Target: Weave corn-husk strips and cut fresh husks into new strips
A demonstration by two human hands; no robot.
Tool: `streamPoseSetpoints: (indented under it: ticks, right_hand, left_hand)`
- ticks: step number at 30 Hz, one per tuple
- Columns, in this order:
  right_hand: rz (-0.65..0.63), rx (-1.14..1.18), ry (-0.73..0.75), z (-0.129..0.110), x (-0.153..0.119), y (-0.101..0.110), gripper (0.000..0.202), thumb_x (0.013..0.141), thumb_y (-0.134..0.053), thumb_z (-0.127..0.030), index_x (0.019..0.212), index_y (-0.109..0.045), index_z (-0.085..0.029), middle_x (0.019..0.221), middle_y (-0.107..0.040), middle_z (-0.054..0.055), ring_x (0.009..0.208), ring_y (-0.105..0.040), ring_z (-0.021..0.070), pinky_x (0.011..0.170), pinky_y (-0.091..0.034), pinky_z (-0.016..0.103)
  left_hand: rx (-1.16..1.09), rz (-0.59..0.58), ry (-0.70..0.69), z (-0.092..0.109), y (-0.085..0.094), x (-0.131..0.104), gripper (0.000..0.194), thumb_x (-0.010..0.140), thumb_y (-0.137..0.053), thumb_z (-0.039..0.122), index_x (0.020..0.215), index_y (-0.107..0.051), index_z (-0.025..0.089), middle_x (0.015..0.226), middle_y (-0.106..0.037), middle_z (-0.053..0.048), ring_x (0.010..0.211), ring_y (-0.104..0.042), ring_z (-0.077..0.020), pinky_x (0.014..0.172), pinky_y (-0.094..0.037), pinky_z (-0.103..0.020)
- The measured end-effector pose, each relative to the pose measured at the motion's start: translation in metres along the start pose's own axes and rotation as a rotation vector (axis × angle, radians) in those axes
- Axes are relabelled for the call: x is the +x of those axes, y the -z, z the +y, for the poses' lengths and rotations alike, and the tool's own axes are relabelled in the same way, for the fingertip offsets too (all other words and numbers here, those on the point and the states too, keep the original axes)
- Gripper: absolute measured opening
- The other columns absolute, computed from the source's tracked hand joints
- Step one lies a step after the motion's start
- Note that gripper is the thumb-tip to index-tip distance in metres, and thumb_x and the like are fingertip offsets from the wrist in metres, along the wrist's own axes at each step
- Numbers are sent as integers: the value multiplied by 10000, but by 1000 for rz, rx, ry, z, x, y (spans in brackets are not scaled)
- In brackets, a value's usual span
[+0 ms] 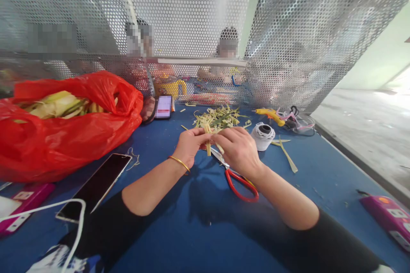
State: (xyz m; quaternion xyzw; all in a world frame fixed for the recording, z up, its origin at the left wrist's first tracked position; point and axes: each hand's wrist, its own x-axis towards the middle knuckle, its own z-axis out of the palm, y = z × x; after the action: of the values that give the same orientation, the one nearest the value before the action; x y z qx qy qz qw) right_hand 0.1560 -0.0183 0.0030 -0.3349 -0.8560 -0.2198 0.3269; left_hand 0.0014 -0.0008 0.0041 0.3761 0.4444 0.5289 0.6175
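Between my two hands is a small piece of pale yellow-green plant strips, held upright over the table. My left hand pinches it between thumb and fingers. My right hand is closed at its right side, gripping a short strip end that sticks out below the fingers. Beneath my right hand lie red-handled scissors, their blades pointing up toward the strips. Just beyond my hands is a heap of green and yellow plant scraps. A spool of white thread stands right of my right hand.
A red plastic bag of husk-like strips sits left, near a dark phone. Another phone leans at the back. A yellow glue gun, loose strips and a purple power strip are right. People sit behind a perforated metal screen.
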Motion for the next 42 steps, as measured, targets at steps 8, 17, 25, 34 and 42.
streamPoseSetpoints:
  ticks: [8,17,25,34,42]
  right_hand:
    - [-267,196,-664,12,9,9,205,960,-478,-250,794,-596,-222,718,-675,20,674,-603,178,612,-343,270]
    - [-452,217,-788,3,16,8,209,937,-454,-253,728,-454,-239,628,-533,-19,597,-461,153,570,-244,268]
    - [-317,294,-533,14,10,19,199,875,-648,-339,1026,-597,-219,859,-716,16,703,-630,168,621,-383,258]
    - [-84,-189,22,13,6,9,302,1017,-458,-197,776,-638,-173,717,-656,41,613,-538,167,680,-355,312]
    - [-297,515,-495,-8,6,2,281,970,-518,-302,757,-668,-197,686,-668,22,597,-553,142,612,-364,273]
  left_hand:
    - [142,-157,0,2,-3,-8,179,540,-896,253,625,-760,176,641,-705,-11,567,-601,-105,600,-491,-234]
    - [198,-112,39,2,-7,-15,223,498,-925,238,577,-730,165,574,-666,4,509,-536,-86,577,-489,-239]
    - [-6,62,113,8,-5,-7,93,678,-796,128,633,-716,142,577,-687,-22,466,-584,-89,479,-441,-195]
    - [-90,81,144,9,-5,-6,74,674,-761,89,664,-699,128,602,-699,-47,526,-640,-128,442,-439,-199]
    - [-100,97,59,6,-4,-5,106,619,-804,141,615,-700,124,628,-706,-42,500,-592,-103,441,-450,-205]
